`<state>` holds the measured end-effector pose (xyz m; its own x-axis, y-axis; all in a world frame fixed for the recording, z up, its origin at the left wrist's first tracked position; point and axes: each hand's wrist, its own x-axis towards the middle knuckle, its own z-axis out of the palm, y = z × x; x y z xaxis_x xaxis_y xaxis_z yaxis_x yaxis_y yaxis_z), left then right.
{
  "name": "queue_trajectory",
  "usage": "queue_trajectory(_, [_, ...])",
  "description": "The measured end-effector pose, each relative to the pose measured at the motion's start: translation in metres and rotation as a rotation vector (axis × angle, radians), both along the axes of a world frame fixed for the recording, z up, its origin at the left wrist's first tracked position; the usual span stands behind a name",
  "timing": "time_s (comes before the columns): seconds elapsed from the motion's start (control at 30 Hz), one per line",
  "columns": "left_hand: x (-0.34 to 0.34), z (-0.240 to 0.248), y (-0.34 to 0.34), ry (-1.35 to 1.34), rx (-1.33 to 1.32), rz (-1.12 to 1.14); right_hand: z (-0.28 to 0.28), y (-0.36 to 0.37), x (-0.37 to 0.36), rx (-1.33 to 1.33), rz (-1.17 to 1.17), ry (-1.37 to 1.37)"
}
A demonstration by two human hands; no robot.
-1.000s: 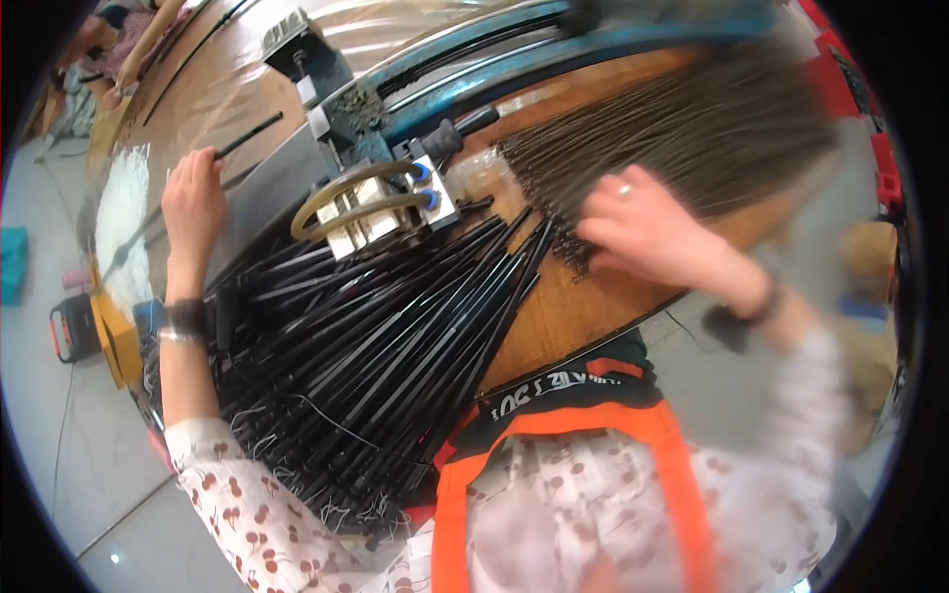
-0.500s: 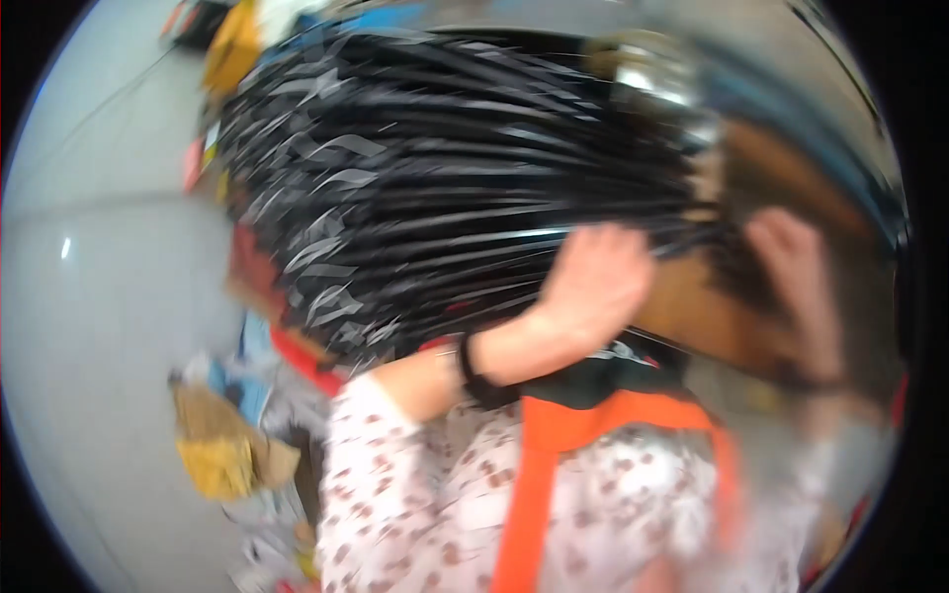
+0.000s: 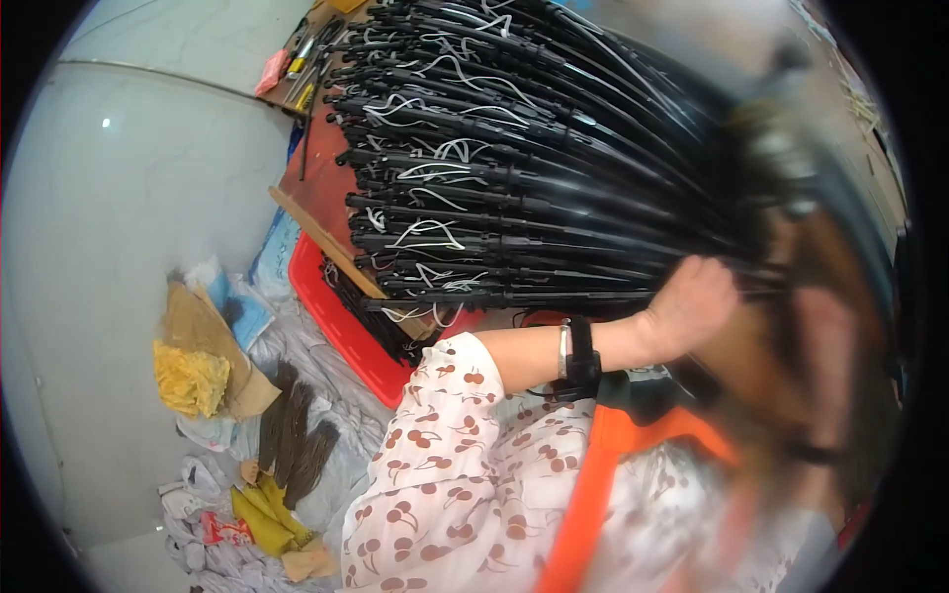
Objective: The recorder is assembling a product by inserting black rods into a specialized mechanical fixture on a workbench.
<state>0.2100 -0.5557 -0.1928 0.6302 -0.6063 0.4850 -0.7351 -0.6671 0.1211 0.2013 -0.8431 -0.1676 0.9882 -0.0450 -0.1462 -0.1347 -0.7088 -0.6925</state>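
A wide fan of long, thin black rods (image 3: 514,178) with white loops of cord near their spread ends lies in front of me. Toward the right the rods draw together into a narrow bunch. My left hand (image 3: 695,304) is at the near side of this bunch, its fingers curled round the rods there. Just to the right of their gathered ends is my right hand (image 3: 825,321), smeared by motion, so its fingers and anything in them cannot be made out. A blurred metal fixture (image 3: 776,148) stands beyond the gathered ends.
A red plastic bin (image 3: 341,331) holding more black rods sits below the fan's left end, beside a wooden strip (image 3: 326,237). Bundled brown strands (image 3: 297,435), yellow cloth (image 3: 193,379) and plastic bags lie at lower left. Small tools (image 3: 311,64) lie at the far left.
The whole view has shifted, so the rods and both my hands appear farther right and lower. My left hand stays by the gathered end. The rods' left ends now show sharply.
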Motion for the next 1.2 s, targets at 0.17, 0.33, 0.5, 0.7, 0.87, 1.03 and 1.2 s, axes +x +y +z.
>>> queue_trajectory(0.17, [0.008, -0.006, 0.006, 0.125, -0.118, -0.104, 0.012, 0.015, 0.007, 0.126, -0.127, 0.036])
queue_trajectory(0.33, [0.015, 0.043, 0.019, 0.162, 0.173, -0.128, 0.007, 0.005, 0.004, 0.129, 0.018, -0.013])
queue_trajectory(0.5, [0.008, 0.091, 0.003, 0.154, 0.242, -0.234, 0.019, -0.001, -0.026, 0.209, 0.001, -0.199])
queue_trajectory(0.7, [0.002, 0.112, 0.009, 0.233, 0.418, -0.278, -0.02, 0.001, -0.038, 0.074, 0.311, -0.598])
queue_trajectory(0.87, [0.032, 0.149, -0.022, 0.371, 0.619, -0.401, -0.023, -0.002, -0.057, 0.147, 0.205, -0.774])
queue_trajectory(1.03, [0.061, 0.154, -0.076, 0.224, 0.509, -0.567, -0.021, -0.021, -0.059, 0.234, 0.015, -0.84])
queue_trajectory(1.2, [0.082, 0.163, -0.112, 0.205, 0.524, -0.649, 0.007, -0.034, -0.049, 0.164, -0.014, -0.904])
